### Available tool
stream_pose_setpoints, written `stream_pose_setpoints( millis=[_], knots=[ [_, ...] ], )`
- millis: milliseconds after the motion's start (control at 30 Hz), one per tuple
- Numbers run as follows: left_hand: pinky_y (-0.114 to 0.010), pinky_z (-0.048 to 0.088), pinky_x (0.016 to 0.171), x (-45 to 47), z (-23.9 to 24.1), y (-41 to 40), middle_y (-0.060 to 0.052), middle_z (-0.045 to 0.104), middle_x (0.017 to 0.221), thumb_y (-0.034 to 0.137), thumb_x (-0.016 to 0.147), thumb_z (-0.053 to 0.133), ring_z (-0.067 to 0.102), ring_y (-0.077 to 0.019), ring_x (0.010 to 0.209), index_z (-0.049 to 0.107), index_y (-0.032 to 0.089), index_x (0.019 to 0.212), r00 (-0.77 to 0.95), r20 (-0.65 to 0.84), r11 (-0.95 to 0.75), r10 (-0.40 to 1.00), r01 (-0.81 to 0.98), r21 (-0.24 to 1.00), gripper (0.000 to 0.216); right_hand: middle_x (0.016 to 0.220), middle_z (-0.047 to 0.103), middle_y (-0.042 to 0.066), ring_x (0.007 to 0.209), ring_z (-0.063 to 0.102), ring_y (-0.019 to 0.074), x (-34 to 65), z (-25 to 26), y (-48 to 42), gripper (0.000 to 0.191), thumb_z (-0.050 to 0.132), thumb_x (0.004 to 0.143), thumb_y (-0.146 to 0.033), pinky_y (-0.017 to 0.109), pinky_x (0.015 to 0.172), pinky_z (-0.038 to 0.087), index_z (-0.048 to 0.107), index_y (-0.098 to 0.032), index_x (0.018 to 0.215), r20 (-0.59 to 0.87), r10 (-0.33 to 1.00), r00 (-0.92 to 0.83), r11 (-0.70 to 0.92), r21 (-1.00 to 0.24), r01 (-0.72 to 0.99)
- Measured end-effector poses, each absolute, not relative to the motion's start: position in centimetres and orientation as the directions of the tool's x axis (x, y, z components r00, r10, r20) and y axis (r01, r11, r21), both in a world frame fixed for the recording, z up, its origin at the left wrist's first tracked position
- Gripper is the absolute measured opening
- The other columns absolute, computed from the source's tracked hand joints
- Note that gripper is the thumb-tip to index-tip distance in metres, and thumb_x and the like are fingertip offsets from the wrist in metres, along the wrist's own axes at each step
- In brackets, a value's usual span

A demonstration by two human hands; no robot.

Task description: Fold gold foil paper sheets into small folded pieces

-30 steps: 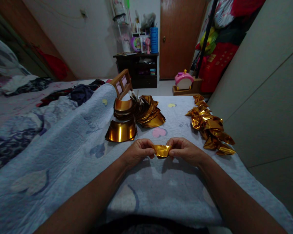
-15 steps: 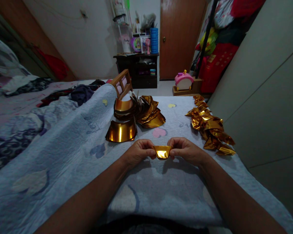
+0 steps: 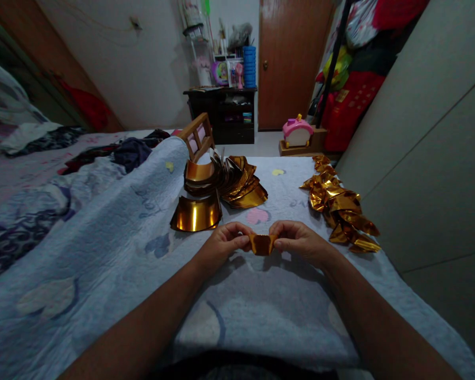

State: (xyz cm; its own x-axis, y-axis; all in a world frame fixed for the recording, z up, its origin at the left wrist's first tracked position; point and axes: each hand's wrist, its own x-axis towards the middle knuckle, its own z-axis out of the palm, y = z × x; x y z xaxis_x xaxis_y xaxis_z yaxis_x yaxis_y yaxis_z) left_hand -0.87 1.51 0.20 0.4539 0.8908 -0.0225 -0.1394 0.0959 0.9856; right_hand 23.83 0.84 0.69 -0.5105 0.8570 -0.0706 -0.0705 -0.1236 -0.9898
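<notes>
A small folded piece of gold foil paper (image 3: 262, 245) is stretched between my two hands above the bed cover. My left hand (image 3: 231, 240) pinches its left end between thumb and fingers. At the opposite end, my right hand (image 3: 293, 237) grips it the same way. Beyond my left hand lies a fanned stack of gold foil sheets (image 3: 243, 184), with a separate curved batch of gold sheets (image 3: 197, 214) closer to me. Past my right hand runs a heap of folded gold foil pieces (image 3: 334, 203) along the right side.
Everything rests on a pale blue quilted cover (image 3: 301, 322) with heart prints. Rumpled clothes (image 3: 132, 153) lie at the left. A wooden rail piece (image 3: 198, 137) stands behind the foil stack. A pink toy (image 3: 297, 132) and dark cabinet (image 3: 221, 113) are farther back; a pale panel (image 3: 427, 174) borders the right.
The folded foil paper has tilted in my fingers, its front turning from bright to dark. My hands have shifted slightly and still pinch both ends.
</notes>
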Motion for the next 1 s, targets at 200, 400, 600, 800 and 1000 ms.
stream_pose_setpoints(
  millis=[200,400,600,800,1000],
  knots=[
    [-0.036,0.052,0.093,-1.1,0.5,0.9,-0.008,0.064,0.111,0.016,0.087,0.066,0.063,-0.0213,0.106,0.075,0.021,0.090,0.446,0.376,-0.509,0.812,0.224,0.831,0.011,0.079,0.060,-0.001,0.065,0.053,0.0118,23.8,0.8,0.8,0.027,0.073,0.084,-0.044,0.025,0.059,0.042,0.064,-0.022,0.098,-0.073,0.947,-0.312,-0.080,-0.997,-0.009],
    [-0.029,0.054,0.078,-0.7,-0.2,0.5,-0.008,0.064,0.104,0.012,0.094,0.055,0.065,-0.0177,0.093,0.073,0.021,0.098,0.517,0.532,-0.737,0.670,0.384,0.556,0.021,0.073,0.059,-0.001,0.058,0.048,0.0107,23.6,0.5,1.1,0.024,0.072,0.082,-0.041,0.024,0.050,0.037,0.062,-0.020,0.090,-0.059,0.957,-0.285,-0.039,-0.996,0.077],
    [-0.028,0.051,0.073,-0.6,-0.5,0.7,-0.008,0.066,0.093,0.012,0.094,0.053,0.063,-0.0173,0.084,0.075,0.021,0.096,0.518,0.546,-0.752,0.659,0.439,0.491,0.024,0.068,0.055,-0.002,0.055,0.045,0.0103,23.2,0.3,1.3,0.020,0.069,0.082,-0.037,0.024,0.047,0.034,0.059,-0.020,0.082,-0.046,0.972,-0.229,-0.017,-0.992,0.129],
    [-0.028,0.052,0.075,-0.6,-0.4,0.8,-0.007,0.065,0.093,0.014,0.094,0.055,0.063,-0.0178,0.086,0.074,0.020,0.098,0.500,0.521,-0.721,0.692,0.438,0.537,0.020,0.076,0.055,-0.003,0.060,0.046,0.0113,23.3,0.4,1.0,0.017,0.067,0.082,-0.031,0.024,0.051,0.036,0.058,-0.022,0.093,0.028,0.971,-0.237,0.055,-0.993,0.105],
    [-0.029,0.053,0.076,-0.7,-0.3,1.3,-0.006,0.064,0.095,0.011,0.090,0.056,0.063,-0.0167,0.084,0.071,0.020,0.097,0.418,0.445,-0.603,0.792,0.421,0.678,0.019,0.082,0.059,0.000,0.069,0.052,0.0148,23.4,0.2,1.0,0.020,0.058,0.081,-0.018,0.028,0.061,0.041,0.062,-0.024,0.099,0.133,0.948,-0.288,0.198,-0.958,0.210]
  ],
)
